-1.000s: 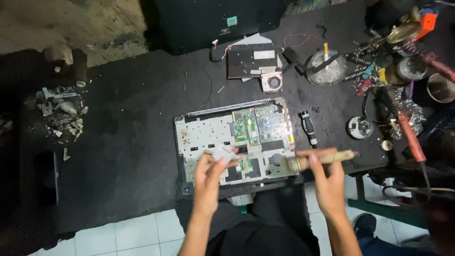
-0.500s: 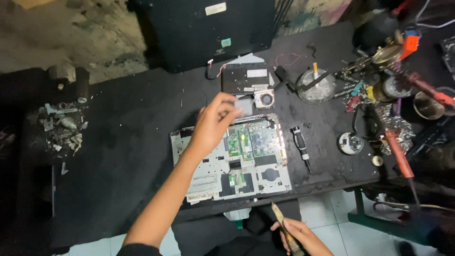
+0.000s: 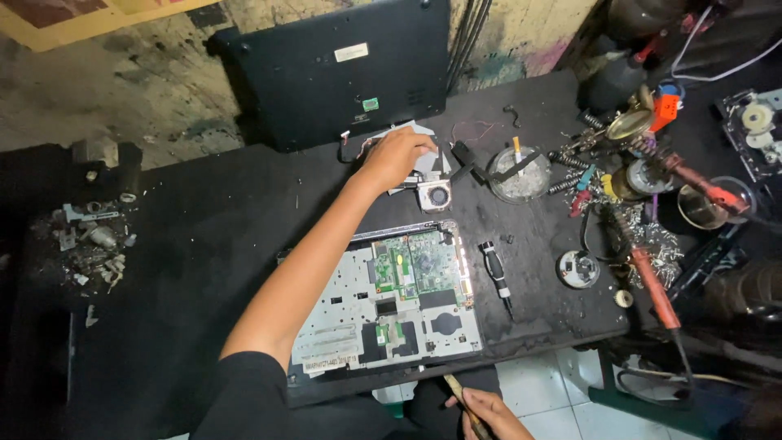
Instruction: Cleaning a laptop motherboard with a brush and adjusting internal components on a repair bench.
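Head view: left hand is stretched far across the bench toward 12 o'clock, palm down on the grey flat part beside the small round fan, fingers curled over its top; whether they pinch it or just rest on it, can't tell. The part sits just in front of the black laptop cover that leans on the wall, and past the top edge of the open laptop base, which is at bench centre with its green board exposed. Fan is touching or just beside the hand at its 4 o'clock. Right hand is low at 6 o'clock, off the bench edge, closed around a thin brush handle whose long axis runs roughly 11 to 5 o'clock. Left hand is clearly the nearer one to the grey part; right is well apart. Black screwdriver lies at 3 o'clock of the base, pointing 12 to 6, untouched.
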